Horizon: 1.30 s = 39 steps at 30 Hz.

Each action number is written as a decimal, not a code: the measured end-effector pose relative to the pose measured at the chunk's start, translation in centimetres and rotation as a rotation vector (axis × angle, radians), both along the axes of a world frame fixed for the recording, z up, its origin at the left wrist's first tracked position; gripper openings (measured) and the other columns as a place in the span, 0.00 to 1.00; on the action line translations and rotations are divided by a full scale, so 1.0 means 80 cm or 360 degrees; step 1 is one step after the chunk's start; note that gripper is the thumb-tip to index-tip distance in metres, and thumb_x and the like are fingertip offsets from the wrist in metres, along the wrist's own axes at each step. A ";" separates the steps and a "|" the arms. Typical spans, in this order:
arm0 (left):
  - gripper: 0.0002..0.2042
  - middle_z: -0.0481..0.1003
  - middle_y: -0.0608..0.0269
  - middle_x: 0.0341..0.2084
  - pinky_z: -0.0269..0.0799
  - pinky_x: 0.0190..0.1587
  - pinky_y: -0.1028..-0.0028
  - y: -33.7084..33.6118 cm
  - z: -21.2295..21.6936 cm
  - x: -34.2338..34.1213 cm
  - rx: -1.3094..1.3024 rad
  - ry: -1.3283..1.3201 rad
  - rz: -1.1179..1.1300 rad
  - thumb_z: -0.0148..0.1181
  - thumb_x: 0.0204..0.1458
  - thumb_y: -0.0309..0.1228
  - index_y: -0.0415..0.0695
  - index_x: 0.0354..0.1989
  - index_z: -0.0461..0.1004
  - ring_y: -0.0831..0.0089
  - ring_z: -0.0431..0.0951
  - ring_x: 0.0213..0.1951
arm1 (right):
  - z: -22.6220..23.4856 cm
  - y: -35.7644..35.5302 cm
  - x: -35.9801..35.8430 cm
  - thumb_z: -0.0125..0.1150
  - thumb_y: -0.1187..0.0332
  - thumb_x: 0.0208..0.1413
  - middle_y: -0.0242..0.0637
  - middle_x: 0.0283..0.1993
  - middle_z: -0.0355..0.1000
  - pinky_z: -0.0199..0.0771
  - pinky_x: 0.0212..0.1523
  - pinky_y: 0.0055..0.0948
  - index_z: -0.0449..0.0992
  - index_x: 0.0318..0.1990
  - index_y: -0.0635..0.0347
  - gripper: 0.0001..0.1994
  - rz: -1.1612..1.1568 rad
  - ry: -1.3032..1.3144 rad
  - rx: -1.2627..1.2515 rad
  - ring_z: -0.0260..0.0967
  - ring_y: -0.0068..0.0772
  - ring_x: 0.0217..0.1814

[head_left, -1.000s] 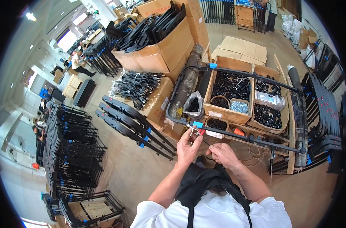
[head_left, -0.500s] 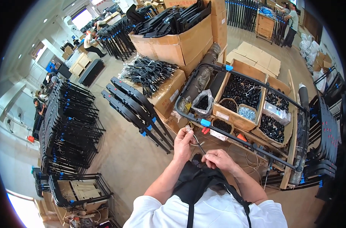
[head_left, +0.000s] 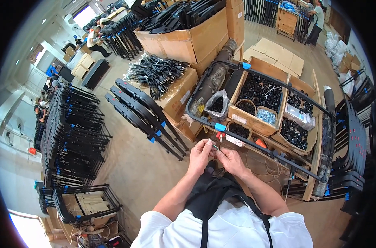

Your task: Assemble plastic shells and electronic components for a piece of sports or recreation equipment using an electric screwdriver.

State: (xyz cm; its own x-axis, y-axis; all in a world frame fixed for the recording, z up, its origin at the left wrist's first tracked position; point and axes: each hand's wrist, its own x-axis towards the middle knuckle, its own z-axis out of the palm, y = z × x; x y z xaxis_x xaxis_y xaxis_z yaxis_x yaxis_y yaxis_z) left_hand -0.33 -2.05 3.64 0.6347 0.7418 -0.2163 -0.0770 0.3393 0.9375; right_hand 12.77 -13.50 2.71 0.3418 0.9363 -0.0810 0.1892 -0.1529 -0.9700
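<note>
thin cable (head_left: 215, 147) held in a pinch

it sits in front of the black apron (head_left: 208, 197), near the black tubular frame (head_left: 254, 145). i pinch its whitish end in the left hand (head_left: 200, 154), thumb to forefinger; the right hand (head_left: 231, 160), curled closed, grips it alongside. beyond, a wooden box (head_left: 254, 125) holds small black parts (head_left: 261, 91).

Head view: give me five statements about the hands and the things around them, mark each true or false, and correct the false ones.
1. The left hand and the right hand are held close together. True.
2. The bundled cables lie on the floor. False: they lie on a cardboard box.
3. The near rail of the black frame carries a blue piece. True.
4. The silvery metal pieces lie in a plastic bag. False: they are in a small container inside a wooden box.
5. The person's sleeves are black. False: they are white.
</note>
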 end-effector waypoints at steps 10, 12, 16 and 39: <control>0.17 0.81 0.62 0.38 0.75 0.50 0.73 0.011 -0.003 -0.019 0.0074 0.0282 -0.0231 0.47 0.59 0.20 0.34 0.52 0.79 0.74 0.80 0.41 | -0.015 -0.001 0.012 0.52 0.53 0.71 0.47 0.29 0.76 0.72 0.37 0.45 0.79 0.39 0.60 0.19 0.0243 -0.0175 -0.0117 0.75 0.48 0.33; 0.17 0.82 0.61 0.38 0.76 0.48 0.74 0.015 -0.014 -0.025 0.0114 0.0384 -0.0281 0.46 0.60 0.21 0.33 0.53 0.79 0.73 0.81 0.41 | -0.015 0.003 0.013 0.52 0.53 0.70 0.50 0.30 0.77 0.72 0.38 0.48 0.79 0.39 0.59 0.19 0.0307 -0.0302 -0.0097 0.76 0.55 0.35; 0.17 0.83 0.56 0.36 0.76 0.48 0.68 0.027 -0.036 -0.036 0.0329 0.0773 -0.0359 0.49 0.63 0.31 0.38 0.51 0.82 0.68 0.83 0.41 | -0.018 0.012 0.010 0.52 0.54 0.69 0.51 0.34 0.80 0.75 0.40 0.49 0.82 0.42 0.57 0.18 0.0430 -0.0539 -0.0323 0.78 0.59 0.38; 0.15 0.79 0.69 0.29 0.75 0.30 0.77 0.228 -0.171 0.015 -0.0270 0.0494 -0.0233 0.54 0.71 0.41 0.43 0.47 0.81 0.81 0.78 0.28 | -0.152 0.120 -0.026 0.54 0.57 0.69 0.33 0.31 0.80 0.75 0.44 0.33 0.78 0.40 0.60 0.16 -0.0044 0.0032 -0.0699 0.77 0.30 0.38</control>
